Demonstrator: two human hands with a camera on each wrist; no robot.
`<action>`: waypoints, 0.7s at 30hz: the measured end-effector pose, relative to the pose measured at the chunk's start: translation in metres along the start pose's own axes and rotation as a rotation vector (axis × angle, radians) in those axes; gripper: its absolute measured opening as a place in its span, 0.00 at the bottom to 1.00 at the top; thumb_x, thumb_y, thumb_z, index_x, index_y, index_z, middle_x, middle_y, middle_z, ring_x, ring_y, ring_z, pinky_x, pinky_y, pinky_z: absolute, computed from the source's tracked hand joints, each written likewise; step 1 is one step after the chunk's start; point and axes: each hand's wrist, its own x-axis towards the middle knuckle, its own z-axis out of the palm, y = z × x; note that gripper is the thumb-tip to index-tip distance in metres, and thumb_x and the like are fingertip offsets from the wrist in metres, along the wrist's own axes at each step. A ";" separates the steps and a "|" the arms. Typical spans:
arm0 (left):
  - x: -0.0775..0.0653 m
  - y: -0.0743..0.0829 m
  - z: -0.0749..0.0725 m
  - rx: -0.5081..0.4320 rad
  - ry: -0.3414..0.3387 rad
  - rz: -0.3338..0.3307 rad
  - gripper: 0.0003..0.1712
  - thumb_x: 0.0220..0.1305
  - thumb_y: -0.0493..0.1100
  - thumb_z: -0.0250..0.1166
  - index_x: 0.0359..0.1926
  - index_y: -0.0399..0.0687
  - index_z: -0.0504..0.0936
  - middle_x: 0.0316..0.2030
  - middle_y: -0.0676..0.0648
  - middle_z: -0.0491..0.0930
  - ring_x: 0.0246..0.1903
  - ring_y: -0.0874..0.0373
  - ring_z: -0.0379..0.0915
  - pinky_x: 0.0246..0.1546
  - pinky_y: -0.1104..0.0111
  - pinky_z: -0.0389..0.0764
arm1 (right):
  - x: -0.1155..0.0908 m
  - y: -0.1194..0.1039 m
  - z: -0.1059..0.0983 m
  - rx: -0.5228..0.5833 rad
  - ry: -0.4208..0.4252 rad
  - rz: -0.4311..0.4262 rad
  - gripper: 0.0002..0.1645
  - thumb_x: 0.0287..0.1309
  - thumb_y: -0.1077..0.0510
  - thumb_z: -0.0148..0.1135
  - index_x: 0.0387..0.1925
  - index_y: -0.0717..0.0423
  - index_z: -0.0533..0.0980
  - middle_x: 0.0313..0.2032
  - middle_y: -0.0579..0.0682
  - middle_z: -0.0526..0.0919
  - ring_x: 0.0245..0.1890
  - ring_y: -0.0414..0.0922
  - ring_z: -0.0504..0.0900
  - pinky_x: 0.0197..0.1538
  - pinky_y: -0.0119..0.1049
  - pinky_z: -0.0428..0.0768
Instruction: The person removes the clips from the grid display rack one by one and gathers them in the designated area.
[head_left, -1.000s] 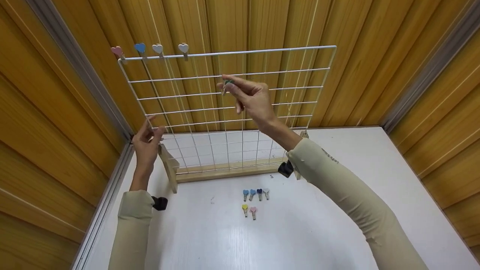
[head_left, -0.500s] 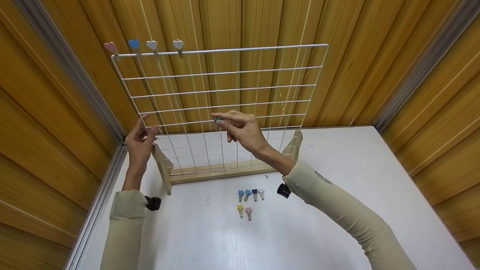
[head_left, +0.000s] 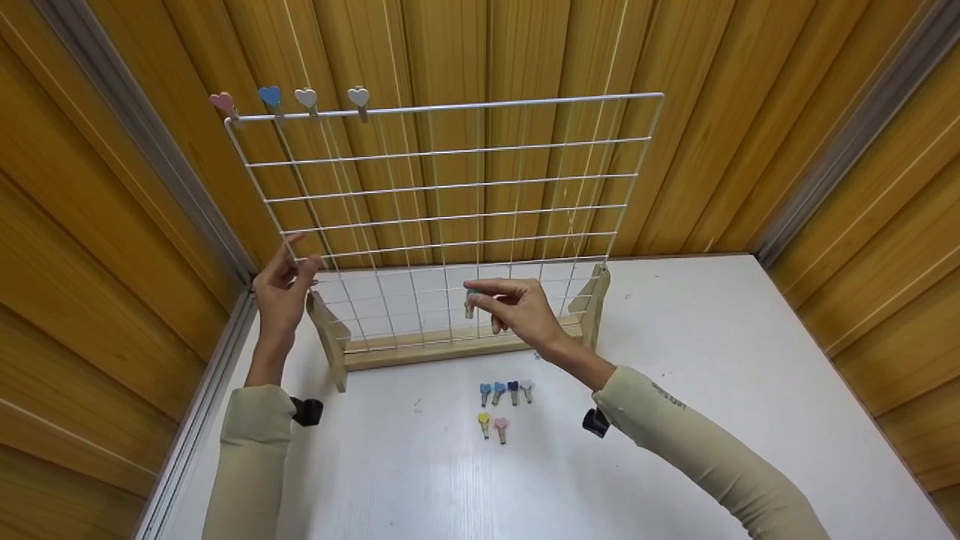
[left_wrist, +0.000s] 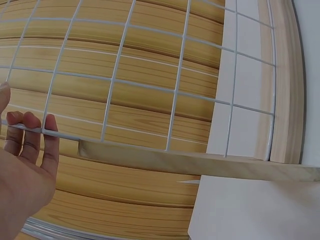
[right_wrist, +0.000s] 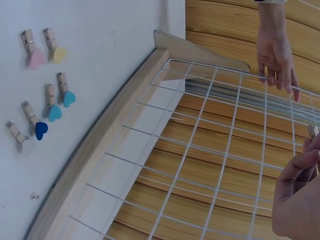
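Observation:
The white wire grid (head_left: 480, 105) stands upright in a wooden base (head_left: 450, 354). On its left side wire, my left hand (head_left: 281, 304) holds on low down, fingertips hooked over the wire in the left wrist view. My right hand (head_left: 525, 311) pinches a small wooden clothespin (head_left: 470, 306) with a green top between thumb and fingers, in front of the grid's lower part. Along the top wire sit heart clothespins: a pink one (head_left: 222, 103), a blue one (head_left: 270, 96) and two white ones, the right one (head_left: 358, 97) set apart.
Several heart clothespins lie on the white table (head_left: 420, 472) before the base: light blue ones (head_left: 485, 391), a dark blue one (head_left: 514, 390), a white one (head_left: 527, 389), a yellow one (head_left: 484, 422) and a pink one (head_left: 501, 427). Wood-patterned panels surround the table.
My right hand has come down from the grid's upper rows to its lower part, still pinching the green clothespin. The left hand keeps its place on the side wire.

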 end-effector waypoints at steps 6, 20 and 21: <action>0.001 -0.001 -0.002 -0.016 -0.017 0.001 0.20 0.70 0.36 0.65 0.62 0.51 0.83 0.30 0.57 0.82 0.33 0.65 0.79 0.39 0.73 0.80 | -0.015 0.027 -0.009 -0.041 -0.016 0.062 0.15 0.67 0.64 0.65 0.52 0.67 0.82 0.37 0.55 0.89 0.16 0.34 0.74 0.25 0.26 0.77; 0.004 0.001 -0.005 -0.041 -0.054 -0.049 0.19 0.70 0.38 0.66 0.60 0.52 0.84 0.32 0.55 0.84 0.32 0.61 0.76 0.39 0.71 0.80 | -0.067 0.092 -0.034 -0.132 -0.062 0.290 0.16 0.66 0.60 0.67 0.49 0.69 0.82 0.35 0.60 0.89 0.18 0.34 0.75 0.23 0.24 0.71; 0.005 0.001 -0.006 -0.045 -0.057 -0.047 0.19 0.70 0.37 0.66 0.60 0.51 0.84 0.32 0.55 0.84 0.31 0.60 0.75 0.39 0.71 0.79 | -0.070 0.097 -0.033 -0.129 -0.067 0.301 0.16 0.65 0.61 0.67 0.49 0.69 0.82 0.36 0.62 0.89 0.18 0.34 0.75 0.23 0.24 0.71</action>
